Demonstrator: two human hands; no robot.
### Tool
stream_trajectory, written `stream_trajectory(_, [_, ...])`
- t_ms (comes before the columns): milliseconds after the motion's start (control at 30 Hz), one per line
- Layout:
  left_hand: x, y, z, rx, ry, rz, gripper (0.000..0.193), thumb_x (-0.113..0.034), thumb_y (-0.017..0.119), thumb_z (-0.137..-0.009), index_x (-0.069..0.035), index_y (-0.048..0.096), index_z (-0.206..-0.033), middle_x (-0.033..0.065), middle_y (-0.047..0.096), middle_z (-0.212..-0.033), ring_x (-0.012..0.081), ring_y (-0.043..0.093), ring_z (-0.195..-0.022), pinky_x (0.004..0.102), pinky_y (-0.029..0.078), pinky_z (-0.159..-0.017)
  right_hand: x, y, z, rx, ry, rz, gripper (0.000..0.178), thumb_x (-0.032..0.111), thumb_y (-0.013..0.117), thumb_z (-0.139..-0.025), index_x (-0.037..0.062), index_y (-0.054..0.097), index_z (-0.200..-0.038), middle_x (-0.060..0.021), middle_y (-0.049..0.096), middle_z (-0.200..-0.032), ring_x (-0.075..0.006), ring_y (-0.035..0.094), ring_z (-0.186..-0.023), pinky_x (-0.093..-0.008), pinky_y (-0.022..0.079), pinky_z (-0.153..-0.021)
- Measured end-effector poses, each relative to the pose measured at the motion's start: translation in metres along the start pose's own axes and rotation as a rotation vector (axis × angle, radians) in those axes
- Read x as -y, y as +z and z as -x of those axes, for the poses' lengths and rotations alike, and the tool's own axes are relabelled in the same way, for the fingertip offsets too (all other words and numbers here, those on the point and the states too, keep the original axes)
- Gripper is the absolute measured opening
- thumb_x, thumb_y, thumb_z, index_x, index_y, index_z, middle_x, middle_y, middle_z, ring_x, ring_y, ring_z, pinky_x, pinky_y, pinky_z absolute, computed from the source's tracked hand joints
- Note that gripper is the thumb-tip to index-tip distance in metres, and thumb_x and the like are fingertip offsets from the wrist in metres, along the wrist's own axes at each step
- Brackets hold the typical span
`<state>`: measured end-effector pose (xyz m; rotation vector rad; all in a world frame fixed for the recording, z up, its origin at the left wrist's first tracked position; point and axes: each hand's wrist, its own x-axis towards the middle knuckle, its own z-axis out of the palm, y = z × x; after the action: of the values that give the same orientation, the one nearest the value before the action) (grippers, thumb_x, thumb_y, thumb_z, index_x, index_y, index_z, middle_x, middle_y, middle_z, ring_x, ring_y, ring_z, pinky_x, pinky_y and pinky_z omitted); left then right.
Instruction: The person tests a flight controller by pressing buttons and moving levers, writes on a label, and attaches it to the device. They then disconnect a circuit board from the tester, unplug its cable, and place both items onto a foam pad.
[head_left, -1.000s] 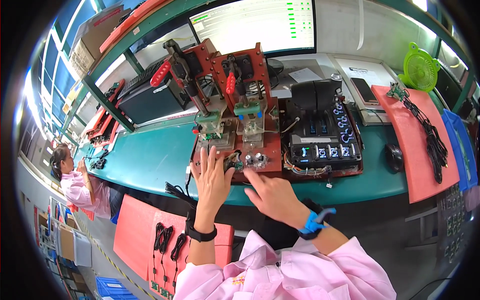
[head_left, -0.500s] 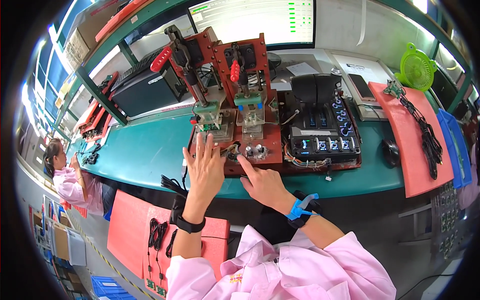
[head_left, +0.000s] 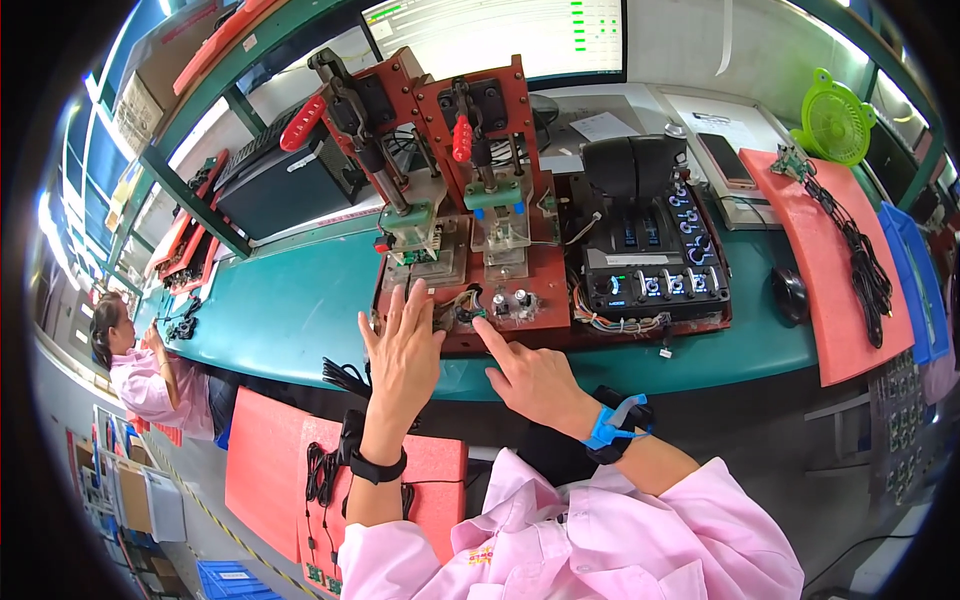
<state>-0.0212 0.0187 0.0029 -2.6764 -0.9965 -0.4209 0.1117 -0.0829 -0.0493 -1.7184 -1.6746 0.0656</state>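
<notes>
My left hand (head_left: pixel 404 352) is open, palm down with its fingers stretched out, at the front left edge of a red test fixture (head_left: pixel 548 312). Its fingertips are just below a small green circuit board (head_left: pixel 415 257) under the left toggle clamp (head_left: pixel 372 158). My right hand (head_left: pixel 540 382) holds nothing; its index finger points at a small dark button with wires (head_left: pixel 466 312) on the fixture's front, and the thumb is apart. Whether that fingertip presses the button I cannot tell. Beside it stand two silver knobs (head_left: pixel 511 299). The second clamp (head_left: pixel 482 150) has a red handle too.
Right of the fixture sits a black throttle controller (head_left: pixel 655 285) with lit switches. Farther right are a mouse (head_left: pixel 789 297), a pink foam sheet (head_left: pixel 835 270) with black cable, and a green fan (head_left: pixel 836 118). A monitor (head_left: pixel 500 40) stands behind. Another person (head_left: pixel 150 370) works at far left.
My view has shifted slightly. Both hands stay at the fixture's front, with the left hand's fingers a little closer together. The clamps look unchanged.
</notes>
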Motion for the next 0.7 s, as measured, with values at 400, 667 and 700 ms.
stream_trajectory(400, [-0.002, 0.000, -0.007, -0.011, 0.081, 0.056, 0.053, -0.028, 0.059, -0.075, 0.003, 0.044, -0.115, 0.0095, 0.031, -0.132, 0.0267, 0.030, -0.122, 0.0568, 0.020, -0.095, 0.005, -0.016, -0.005, 0.140, 0.044, 0.066, 0.063, 0.017, 0.057, -0.074, 0.0093, 0.029, -0.130, -0.0120, 0.059, -0.068, -0.0291, 0.058, -0.053, -0.0379, 0.047, -0.048])
stream_trajectory(667, [-0.030, -0.007, -0.008, -0.032, 0.075, 0.115, 0.063, -0.032, 0.061, -0.072, 0.004, 0.039, -0.119, 0.0118, 0.026, -0.135, 0.0267, 0.025, -0.125, 0.0542, 0.019, -0.097, 0.001, -0.025, 0.013, 0.070, 0.027, -0.030, 0.059, 0.019, 0.056, -0.074, 0.0090, 0.032, -0.127, -0.0138, 0.060, -0.069, -0.0306, 0.058, -0.056, -0.0400, 0.047, -0.050])
stream_trajectory(700, [-0.043, -0.015, -0.007, -0.027, 0.093, 0.146, 0.064, -0.032, 0.061, -0.073, 0.003, 0.037, -0.121, 0.0115, 0.024, -0.136, 0.0265, 0.023, -0.126, 0.0533, 0.017, -0.098, 0.001, -0.026, 0.021, 0.050, 0.037, -0.066, 0.058, 0.019, 0.056, -0.074, 0.0089, 0.033, -0.126, -0.0137, 0.060, -0.069, -0.0308, 0.058, -0.056, -0.0403, 0.047, -0.050])
